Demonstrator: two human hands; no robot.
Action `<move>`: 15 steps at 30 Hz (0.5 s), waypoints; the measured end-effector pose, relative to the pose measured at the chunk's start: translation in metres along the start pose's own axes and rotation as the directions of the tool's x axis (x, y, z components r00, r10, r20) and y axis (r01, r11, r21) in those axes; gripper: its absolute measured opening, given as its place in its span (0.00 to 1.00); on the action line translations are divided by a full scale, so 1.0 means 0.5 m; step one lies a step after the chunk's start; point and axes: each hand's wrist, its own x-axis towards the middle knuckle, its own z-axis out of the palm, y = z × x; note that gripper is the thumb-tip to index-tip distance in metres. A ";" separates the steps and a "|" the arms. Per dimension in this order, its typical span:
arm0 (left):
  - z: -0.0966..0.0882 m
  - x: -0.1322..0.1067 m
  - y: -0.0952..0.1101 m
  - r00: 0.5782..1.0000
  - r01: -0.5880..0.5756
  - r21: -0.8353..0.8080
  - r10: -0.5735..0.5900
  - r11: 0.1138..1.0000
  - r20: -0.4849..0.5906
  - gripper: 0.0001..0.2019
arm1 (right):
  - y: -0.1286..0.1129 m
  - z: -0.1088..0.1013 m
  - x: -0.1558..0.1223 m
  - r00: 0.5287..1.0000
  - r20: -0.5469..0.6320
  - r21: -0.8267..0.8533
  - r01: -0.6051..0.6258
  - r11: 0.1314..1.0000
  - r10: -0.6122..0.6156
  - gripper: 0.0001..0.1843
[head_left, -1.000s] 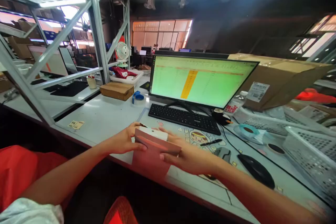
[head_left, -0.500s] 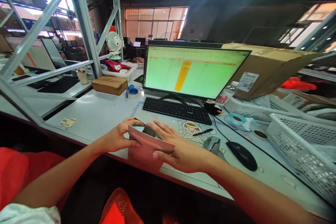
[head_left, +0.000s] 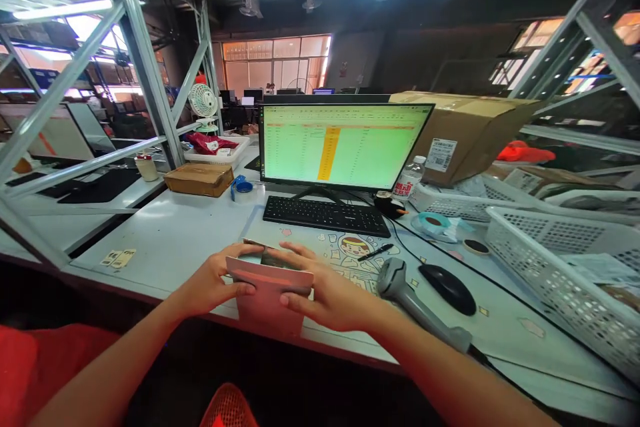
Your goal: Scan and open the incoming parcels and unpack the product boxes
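At the front edge of the desk (head_left: 175, 240) I hold a pinkish, flat-sided box or packet (head_left: 270, 303) between both hands. Its upper side gapes, and something dark (head_left: 265, 259) shows within that I cannot make out. My left hand (head_left: 215, 283) grips its left end, thumb on the near panel and fingers at the far side. On the right end, my right hand (head_left: 320, 283) has its thumb on the same panel and its fingers over the top and far edge. A grey barcode scanner (head_left: 417, 303) lies right of my right hand, with a black pen (head_left: 375, 252) beyond it.
Behind the hands stand a black keyboard (head_left: 325, 215) and a lit monitor (head_left: 345, 147). A mouse (head_left: 447, 288) and white baskets (head_left: 555, 267) are at right, a large carton (head_left: 480, 130) behind. Left are a small brown box (head_left: 199, 179) and blue tape (head_left: 243, 189).
My right fingers have drawn in from lying spread over the top to holding the right end. The view has shifted, and more of the scanner shows.
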 end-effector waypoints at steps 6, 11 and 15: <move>0.011 -0.013 -0.018 0.980 -0.007 -0.098 -0.012 0.995 -0.199 0.14 | 0.018 0.006 -0.001 0.990 -0.144 0.092 0.025 0.995 -0.012 0.26; 0.045 0.005 -0.062 0.902 -0.207 -0.153 0.128 0.966 -0.413 0.23 | 0.058 0.003 -0.083 0.854 -0.508 0.214 -0.001 0.977 0.112 0.45; 0.100 0.025 -0.124 0.822 -0.201 -0.207 0.049 0.958 -0.568 0.53 | 0.138 -0.002 -0.246 0.551 -0.728 0.017 -0.580 0.814 0.408 0.38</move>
